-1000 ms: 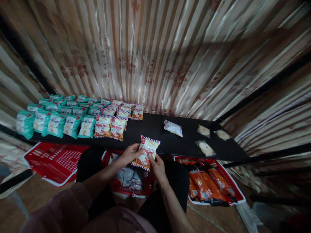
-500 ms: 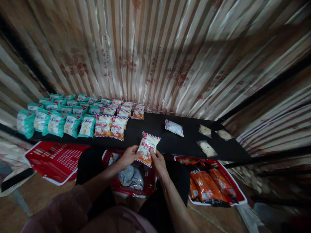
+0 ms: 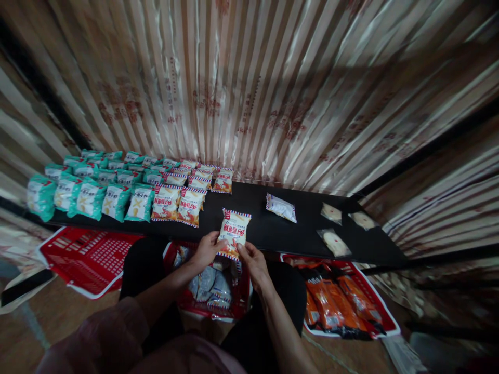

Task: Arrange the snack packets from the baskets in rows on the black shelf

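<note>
Between my two hands is a yellow-and-white snack bag (image 3: 234,228) with a striped edge and red lettering, held upright at the front of the black shelf (image 3: 249,208). My left hand (image 3: 210,248) pinches its lower left side. On its lower right corner, my right hand (image 3: 252,259) grips with thumb and fingers. Left of it stand several matching snack bags (image 3: 189,206) in rows. Beneath my hands, between my knees, a red basket (image 3: 245,296) holds several more bags, mostly showing pale backs.
Several green snack bags (image 3: 90,199) fill the shelf's left end. One white-backed bag (image 3: 281,208) lies right of centre, with flat clear-wrapped round items (image 3: 334,242) beyond it. Below are a red basket (image 3: 89,259) at left and orange packets (image 3: 325,301) in another basket at right. A striped curtain (image 3: 234,93) hangs behind.
The held snack bag has shifted slightly left and turned a little more upright. Both hands keep hold of it. The view has tilted slightly.
</note>
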Tool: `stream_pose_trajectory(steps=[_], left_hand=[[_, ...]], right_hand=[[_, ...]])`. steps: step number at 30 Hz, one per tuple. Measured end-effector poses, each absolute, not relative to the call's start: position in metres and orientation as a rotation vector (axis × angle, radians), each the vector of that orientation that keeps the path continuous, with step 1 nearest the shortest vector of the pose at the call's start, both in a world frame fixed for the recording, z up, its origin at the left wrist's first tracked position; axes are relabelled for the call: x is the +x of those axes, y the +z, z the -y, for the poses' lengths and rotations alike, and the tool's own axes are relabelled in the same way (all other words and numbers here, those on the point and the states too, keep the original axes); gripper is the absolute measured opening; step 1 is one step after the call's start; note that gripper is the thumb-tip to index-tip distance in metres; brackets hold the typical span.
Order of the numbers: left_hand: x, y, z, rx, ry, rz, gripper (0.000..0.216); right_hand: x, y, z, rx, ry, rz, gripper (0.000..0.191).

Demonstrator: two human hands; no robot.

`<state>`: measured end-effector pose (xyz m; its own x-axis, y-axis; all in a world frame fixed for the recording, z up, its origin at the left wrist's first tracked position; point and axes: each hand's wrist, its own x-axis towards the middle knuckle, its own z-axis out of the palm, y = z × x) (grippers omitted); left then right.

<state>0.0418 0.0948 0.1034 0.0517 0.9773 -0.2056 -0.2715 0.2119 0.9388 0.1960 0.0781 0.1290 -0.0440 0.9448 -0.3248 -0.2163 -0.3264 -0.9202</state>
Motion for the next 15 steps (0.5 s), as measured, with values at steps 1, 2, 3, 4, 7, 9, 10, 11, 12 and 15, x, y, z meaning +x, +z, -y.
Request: stream_pose_trajectory(steps=[1,2,3,4,7,9,10,11,12,15], left_hand=[[0.042,0.103,-0.095,0.859,1.157,-1.074,0.040],[0.043,0.104,-0.095,0.855,1.157,-1.069,0.040],[0.043,0.104,-0.095,0.852,1.155,-1.062,0.040],[0.043,0.105,-0.095,0.850,1.150,-1.053,0.041],[0.042,0.107,-0.097,0.852,1.124,-1.031,0.040],[0.041,0.108,-0.099,0.852,1.122,-1.023,0.038],[0.040,0.109,-0.100,0.852,1.124,-1.015,0.038],[0.039,0.109,-0.100,0.852,1.125,-1.004,0.037],[0.039,0.108,-0.102,0.853,1.124,-0.995,0.037],[0.039,0.107,-0.106,0.855,1.126,-1.034,0.031]], right_hand=[[0.197,0.128,-0.080,-1.275,1.544,0.881,0.051],[0.198,0.126,-0.081,-1.279,1.536,0.891,0.050],[0.198,0.124,-0.083,-1.282,1.526,0.898,0.049],[0.199,0.122,-0.085,-1.285,1.515,0.904,0.048],[0.202,0.115,-0.090,-1.297,1.488,0.921,0.046],[0.203,0.111,-0.093,-1.311,1.463,0.939,0.045],[0.203,0.109,-0.095,-1.320,1.446,0.951,0.045],[0.204,0.108,-0.097,-1.328,1.429,0.966,0.045],[0.204,0.107,-0.099,-1.336,1.411,0.984,0.045],[0.203,0.108,-0.105,-1.369,1.370,1.055,0.046]])
